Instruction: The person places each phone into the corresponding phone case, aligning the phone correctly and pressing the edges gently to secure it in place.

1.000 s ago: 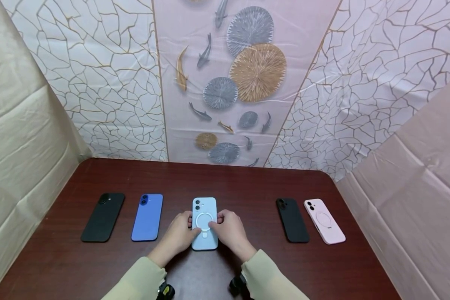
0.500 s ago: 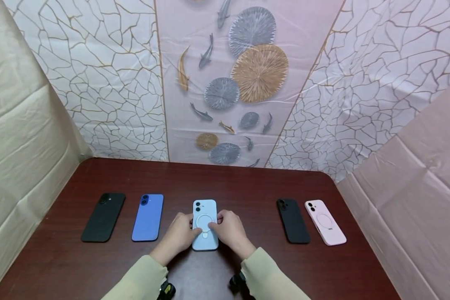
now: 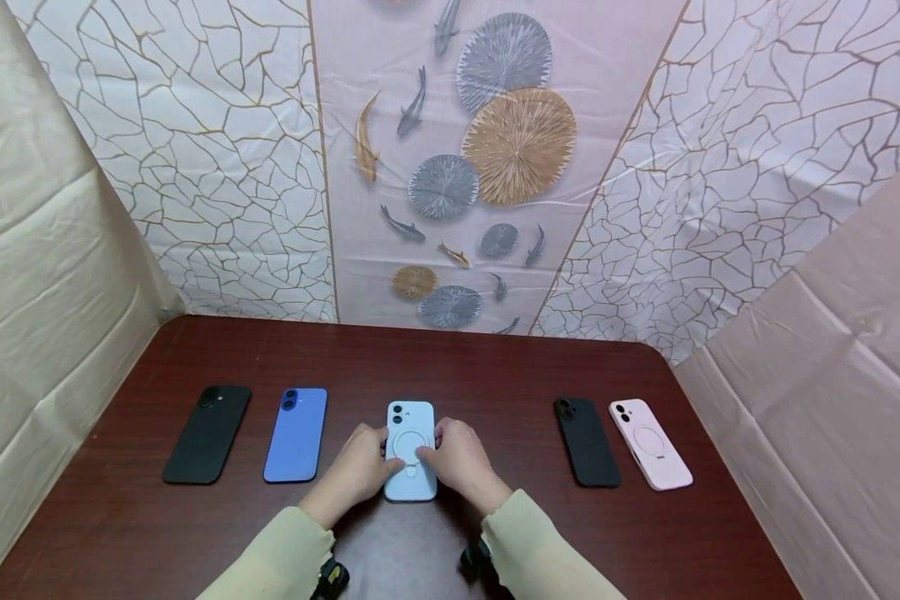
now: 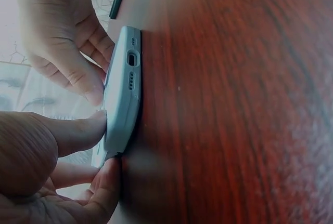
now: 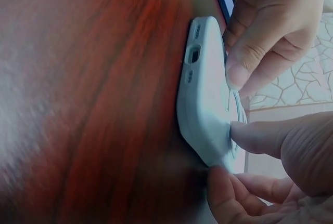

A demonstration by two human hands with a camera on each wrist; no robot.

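Pale-blue, round-cornered phone (image 3: 410, 446) with a white ring on its back sits camera side up on the dark reddish-brown wooden table (image 3: 480, 375), between the two hands. The left hand (image 3: 358, 468) grips its left edge, thumb on the back and fingers curled at the side; the right hand (image 3: 461, 460) grips the right edge the same way. Left of them lie a plain blue phone (image 3: 296, 437) and, beyond it, a dark green-black phone (image 3: 207, 437); well apart on the right lie a matte black phone (image 3: 587, 443) and, just beside it, a pale-pink phone (image 3: 663, 467) bearing a ring.
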